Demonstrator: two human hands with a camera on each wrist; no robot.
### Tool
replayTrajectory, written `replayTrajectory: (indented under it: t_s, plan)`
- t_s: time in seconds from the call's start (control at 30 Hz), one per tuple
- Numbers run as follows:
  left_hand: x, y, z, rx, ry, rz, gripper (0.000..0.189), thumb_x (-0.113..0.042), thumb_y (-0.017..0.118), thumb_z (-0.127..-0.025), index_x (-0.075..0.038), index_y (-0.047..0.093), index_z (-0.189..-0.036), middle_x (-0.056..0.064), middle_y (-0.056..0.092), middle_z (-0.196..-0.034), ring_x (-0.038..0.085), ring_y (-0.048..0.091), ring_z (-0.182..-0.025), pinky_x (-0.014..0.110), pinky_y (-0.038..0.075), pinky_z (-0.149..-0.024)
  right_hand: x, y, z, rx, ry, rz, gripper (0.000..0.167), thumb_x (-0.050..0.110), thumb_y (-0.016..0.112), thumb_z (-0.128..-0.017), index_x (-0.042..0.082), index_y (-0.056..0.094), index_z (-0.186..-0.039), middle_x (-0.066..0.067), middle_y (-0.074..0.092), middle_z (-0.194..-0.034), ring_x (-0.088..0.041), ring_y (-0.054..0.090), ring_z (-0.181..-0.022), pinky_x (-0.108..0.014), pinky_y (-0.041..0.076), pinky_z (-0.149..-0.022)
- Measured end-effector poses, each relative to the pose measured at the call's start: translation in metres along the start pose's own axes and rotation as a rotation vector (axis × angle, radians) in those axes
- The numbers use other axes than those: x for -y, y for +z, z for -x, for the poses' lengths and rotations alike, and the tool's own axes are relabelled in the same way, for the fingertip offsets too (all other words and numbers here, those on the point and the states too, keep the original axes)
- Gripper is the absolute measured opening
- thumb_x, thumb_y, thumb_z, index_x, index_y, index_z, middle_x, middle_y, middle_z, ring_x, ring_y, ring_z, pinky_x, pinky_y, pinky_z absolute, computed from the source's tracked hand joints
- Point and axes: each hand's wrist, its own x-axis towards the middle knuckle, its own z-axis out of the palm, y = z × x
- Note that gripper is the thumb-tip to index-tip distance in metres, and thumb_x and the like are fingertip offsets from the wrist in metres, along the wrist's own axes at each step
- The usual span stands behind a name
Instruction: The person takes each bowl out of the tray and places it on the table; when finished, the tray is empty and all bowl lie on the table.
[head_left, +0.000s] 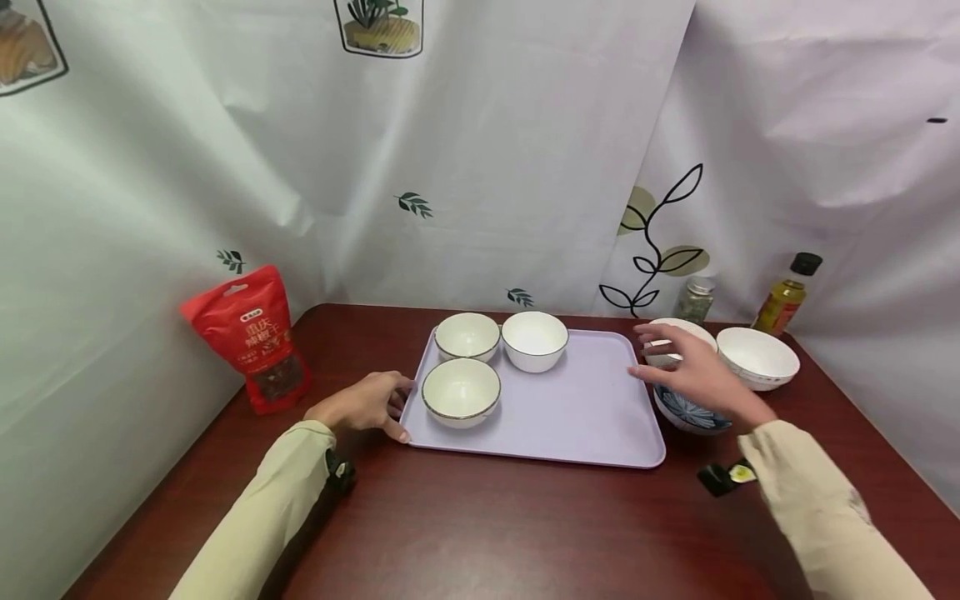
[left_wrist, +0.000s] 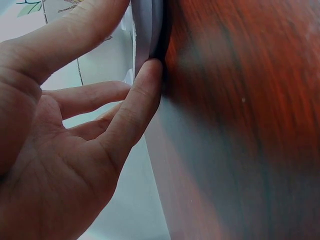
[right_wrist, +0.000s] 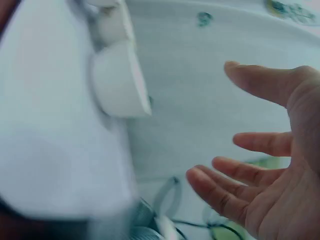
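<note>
Stiff, smooth and probably light, the tray (head_left: 577, 417) could tip with three fragile-looking bowls (head_left: 461, 392) bunched on its left — best held level by both short ends. It lies flat on the desk (head_left: 487, 525), pale lilac and rectangular, with rounded corners and a low rim. The left hand (head_left: 371, 400), fingers partly curled, grips its left edge; the right hand (head_left: 693, 367) — fingers spread wide — holds nothing near the right end.

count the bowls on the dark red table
6. On the lilac rectangular tray: three pale round bowls, two behind, one in front. Right of it: two white round bowls, one partly behind the right hand, and a blue-patterned bowl. Others may be hidden.
</note>
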Motion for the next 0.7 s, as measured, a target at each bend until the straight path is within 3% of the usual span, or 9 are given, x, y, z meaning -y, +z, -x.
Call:
replayTrajectory:
  t_s: [0.2,0.4,0.5,0.7]
  plan:
    - [-0.001,0.000,0.000,0.003,-0.013,0.011,0.086,-0.009,0.094,-0.065,0.013,0.051,-0.136,0.024,0.060,-0.126,0.028,0.070,-0.103,0.036,0.063,-0.086,0.003,0.045,-0.034,0.074,0.062,-0.060,0.075,0.029,0.075,-0.090,-0.003,0.040,-0.148,-0.030,0.056,-0.138,-0.046,0.059,-0.125,-0.054,0.055,-0.099]
    - [-0.001,-0.001,0.000,0.000,0.030,-0.003,0.085,-0.010,0.095,-0.065,0.015,0.052,-0.135,0.026,0.060,-0.126,0.027,0.071,-0.099,0.034,0.063,-0.083,0.010,0.075,-0.066,0.117,0.162,-0.132,0.093,0.034,0.079,-0.085,0.001,0.028,-0.155,-0.029,0.046,-0.150,-0.044,0.048,-0.138,-0.055,0.047,-0.111]
    - [-0.001,-0.002,-0.001,-0.003,0.041,-0.005,0.086,-0.011,0.095,-0.065,0.015,0.052,-0.135,0.026,0.059,-0.126,0.027,0.071,-0.099,0.033,0.063,-0.083,0.013,0.088,-0.080,0.100,0.174,-0.155,0.099,0.033,0.082,-0.082,0.001,0.025,-0.156,-0.026,0.039,-0.155,-0.043,0.043,-0.141,-0.056,0.041,-0.116]
    - [0.000,-0.002,-0.001,0.005,0.039,-0.010,0.087,-0.012,0.095,-0.065,0.015,0.051,-0.135,0.026,0.060,-0.126,0.027,0.071,-0.099,0.034,0.063,-0.083,0.010,0.113,-0.097,-0.009,0.222,-0.167,0.108,0.034,0.086,-0.078,-0.001,0.022,-0.157,-0.028,0.036,-0.156,-0.042,0.040,-0.143,-0.054,0.036,-0.120]
